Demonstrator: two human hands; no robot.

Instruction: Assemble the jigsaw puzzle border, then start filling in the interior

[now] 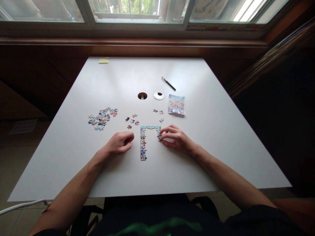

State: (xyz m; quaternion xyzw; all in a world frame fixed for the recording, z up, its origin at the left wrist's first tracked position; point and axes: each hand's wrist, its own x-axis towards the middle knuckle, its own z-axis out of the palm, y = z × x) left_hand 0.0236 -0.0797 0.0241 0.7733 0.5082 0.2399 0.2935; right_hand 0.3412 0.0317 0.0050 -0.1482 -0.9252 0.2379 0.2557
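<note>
- Clock directions run from the jigsaw border (143,142), with 12 o'clock toward the window (130,13); the border lies on the white desk (159,175), at the near middle.
- The border has three sides joined: a pale blue strip across 12 o'clock, a long strip along 9 o'clock, and a shorter one at 3 o'clock, partly hidden. It gapes toward 6 o'clock.
- The right hand (176,137) is at 3 o'clock, its bent fingers touching the shorter strip; whether they grasp a piece or only press it, I cannot tell.
- The left hand (120,142) is at 9 o'clock, just beside the long strip and apart from it, fingers clenched in a loose fist; its inside is hidden.
- The large heap of loose pieces (102,118) is spread at 10 o'clock, well apart from the border.
- A small group of pieces (132,121) sits at 11 o'clock, between that heap and the border.
- Three more pieces (161,120) lie near 1 o'clock.
- Beyond them, also toward 1 o'clock, is the printed picture sheet (176,105), slightly creased; farther out lies a black pen (169,84), set aslant.
- Around 12 o'clock are a round hole (140,95) in the desk and, just beside it, a silvery disc (155,96).
- Yellow sticky notes (103,60) lie at 11 o'clock, by the far edge.
</note>
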